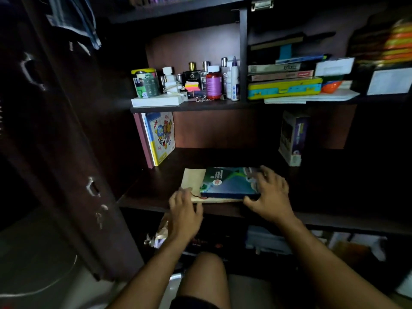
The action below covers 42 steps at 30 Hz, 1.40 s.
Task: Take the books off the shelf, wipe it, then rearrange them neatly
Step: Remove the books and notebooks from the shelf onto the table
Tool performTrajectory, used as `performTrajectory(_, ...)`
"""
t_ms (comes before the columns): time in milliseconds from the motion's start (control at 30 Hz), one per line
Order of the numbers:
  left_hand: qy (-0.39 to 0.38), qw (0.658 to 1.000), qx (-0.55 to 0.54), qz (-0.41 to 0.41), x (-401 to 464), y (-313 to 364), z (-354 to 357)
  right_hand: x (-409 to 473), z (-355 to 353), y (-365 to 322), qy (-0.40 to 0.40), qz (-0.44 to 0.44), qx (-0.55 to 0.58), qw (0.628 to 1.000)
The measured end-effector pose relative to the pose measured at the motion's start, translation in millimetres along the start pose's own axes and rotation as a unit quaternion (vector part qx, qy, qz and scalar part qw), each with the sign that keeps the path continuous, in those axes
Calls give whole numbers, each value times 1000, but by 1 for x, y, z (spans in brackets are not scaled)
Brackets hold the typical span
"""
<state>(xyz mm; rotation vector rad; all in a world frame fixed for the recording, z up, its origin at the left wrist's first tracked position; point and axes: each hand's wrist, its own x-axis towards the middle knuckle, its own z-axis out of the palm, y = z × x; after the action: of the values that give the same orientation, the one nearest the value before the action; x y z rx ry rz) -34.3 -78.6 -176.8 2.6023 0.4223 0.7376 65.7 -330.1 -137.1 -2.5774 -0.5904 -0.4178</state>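
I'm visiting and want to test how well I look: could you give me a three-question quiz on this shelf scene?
1. True or false: the blue-green book lies flat on a beige book.
2. Which hand lies over the blue-green book's right end: A) left hand B) right hand?
3. What stands against the shelf's left wall?

Key: 1 true. 2 B. 3 a cartoon-cover book, upright.

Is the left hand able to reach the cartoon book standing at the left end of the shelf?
Probably yes: the left hand rests at the shelf's front edge, and nothing stands between it and the cartoon book.
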Motion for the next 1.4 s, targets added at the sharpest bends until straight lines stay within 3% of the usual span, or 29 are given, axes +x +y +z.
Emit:
performTrajectory(100,-41,998,31,23,-17,11,-9,0,0,8,17,121,94,988)
performTrajectory(167,-26,999,10,46,-30,24,-15,4,-2,12,-1,165,139,976)
performTrajectory(233,-17,997,-28,64,-46,37,-18,5,-5,14,-12,172,155,973)
performTrajectory(333,-8,988,-139,67,-63,51,-13,2,-8,14,-32,114,162,980)
performTrajectory(400,39,970,-241,12,-69,55,-7,0,-5,15,-57,65,167,982)
performTrajectory(467,78,932,-341,-100,-68,50,-4,-1,-3,8,-56,32,184,981)
performTrajectory(567,68,883,-426,-183,-56,49,6,3,1,17,-21,27,237,971)
performTrajectory(667,46,902,-398,-162,-52,56,12,5,-2,18,-26,52,233,971)
performTrajectory(767,46,914,-372,-155,-53,59,17,8,-2,10,-109,102,141,979)
performTrajectory(833,56,913,-377,-149,-55,56,15,7,1,6,-128,90,93,983)
performTrajectory(967,145,938,-306,-73,-61,46,5,2,-3,9,-49,86,120,988)
performTrajectory(1067,179,933,-309,-40,-69,38,-9,-6,-9,10,4,73,180,981)
performTrajectory(1267,182,841,-471,-195,-69,36,-6,-30,-16,0,39,94,220,970)
performTrajectory(1400,166,695,-623,-319,-71,54,-7,-71,-19,-6,49,137,276,950)
